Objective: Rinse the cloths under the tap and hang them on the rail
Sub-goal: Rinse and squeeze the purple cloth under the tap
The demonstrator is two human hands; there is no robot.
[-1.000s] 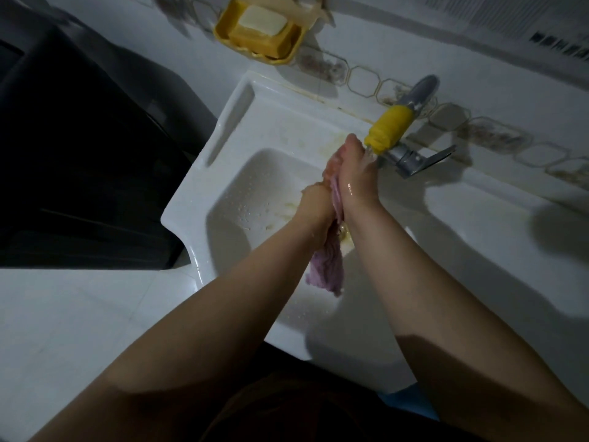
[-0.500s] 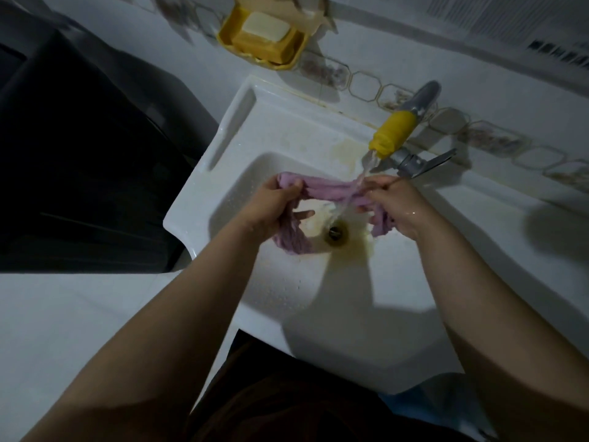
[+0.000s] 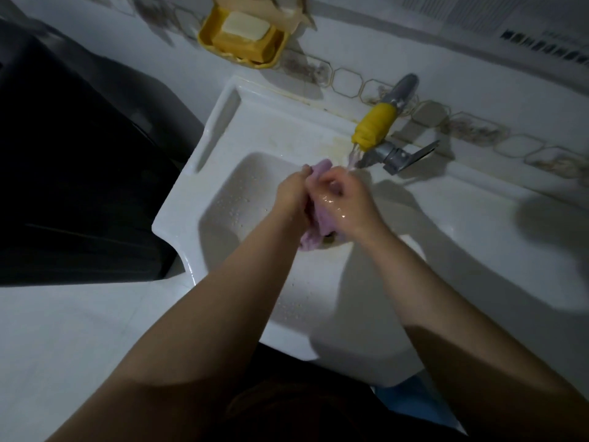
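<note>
Cloth bunched between left hand and right hand, both gripping it, under tap.

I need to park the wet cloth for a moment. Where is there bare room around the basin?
Bare ledge lies right of the tap, along the sink rim, and a narrower strip left of the bowl. The bowl's middle is crowded: left hand and right hand grip the cloth there.
</note>
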